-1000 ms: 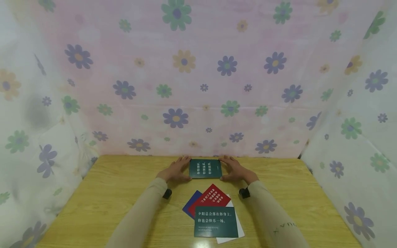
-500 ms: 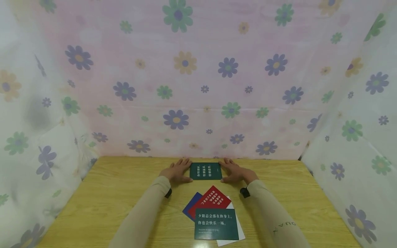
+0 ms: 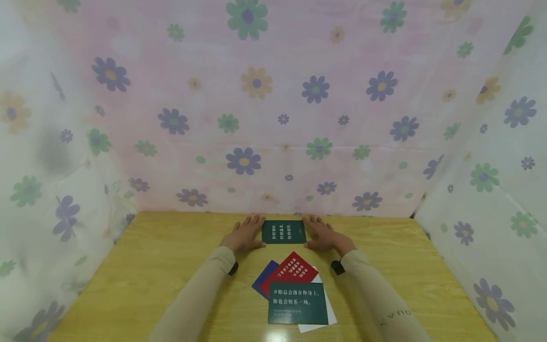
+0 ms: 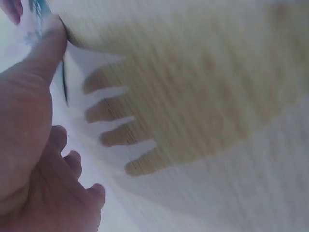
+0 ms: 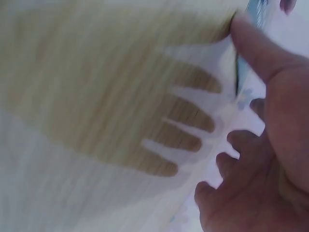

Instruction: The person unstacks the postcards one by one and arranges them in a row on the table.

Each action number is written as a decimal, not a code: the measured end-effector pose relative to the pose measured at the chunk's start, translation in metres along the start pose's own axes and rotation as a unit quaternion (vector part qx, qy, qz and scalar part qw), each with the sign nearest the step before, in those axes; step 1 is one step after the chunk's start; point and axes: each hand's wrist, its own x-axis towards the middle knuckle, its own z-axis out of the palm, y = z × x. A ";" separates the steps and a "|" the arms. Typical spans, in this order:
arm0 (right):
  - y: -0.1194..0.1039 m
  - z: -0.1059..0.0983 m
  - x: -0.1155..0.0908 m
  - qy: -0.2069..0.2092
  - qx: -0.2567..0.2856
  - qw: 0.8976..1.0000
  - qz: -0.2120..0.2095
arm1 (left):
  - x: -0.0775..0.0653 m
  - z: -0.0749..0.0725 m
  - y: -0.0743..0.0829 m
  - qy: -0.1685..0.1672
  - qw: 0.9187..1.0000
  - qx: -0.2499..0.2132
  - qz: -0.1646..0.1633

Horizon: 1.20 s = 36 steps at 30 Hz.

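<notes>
A dark green card [image 3: 284, 232] with white lettering lies near the table's back edge, its lines of text running sideways. My left hand [image 3: 245, 234] rests at its left side, fingers straight and slightly spread, thumb by the near corner. At the right side my right hand [image 3: 322, 234] mirrors it. In the left wrist view, the left thumb [image 4: 48, 46] meets the card's edge; the right thumb [image 5: 256, 46] does the same in the right wrist view. Nearer the front lie overlapping cards: a second green card [image 3: 297, 304] on top, a red card [image 3: 292, 270], a blue card [image 3: 264, 279] and a white card [image 3: 318, 327].
The cards lie on a yellow wood-grain table [image 3: 166, 275]. A floral curtain [image 3: 273, 142] stands right behind its back edge, with more floral sheeting [image 3: 504, 199] along both sides. Each wrist wears a small black device [image 3: 337, 267].
The lettering on the far green card was blurred a second ago and is sharp now. The hands stay at its sides, and the view shifts slightly. The overlapping cards keep their arrangement.
</notes>
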 end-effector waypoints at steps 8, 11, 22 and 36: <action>-0.017 0.013 -0.009 0.088 -0.001 0.996 -0.014 | -0.016 0.003 0.005 0.040 0.999 0.012 0.004; -0.020 0.019 -0.019 0.128 0.010 0.991 -0.030 | -0.027 0.010 0.004 0.044 0.999 -0.002 0.007; -0.032 0.035 -0.076 0.147 0.109 0.981 -0.061 | -0.068 0.020 0.021 0.058 0.995 -0.054 0.058; -0.043 0.052 -0.140 0.064 0.109 0.989 -0.076 | -0.115 0.031 0.037 0.009 0.990 -0.074 0.117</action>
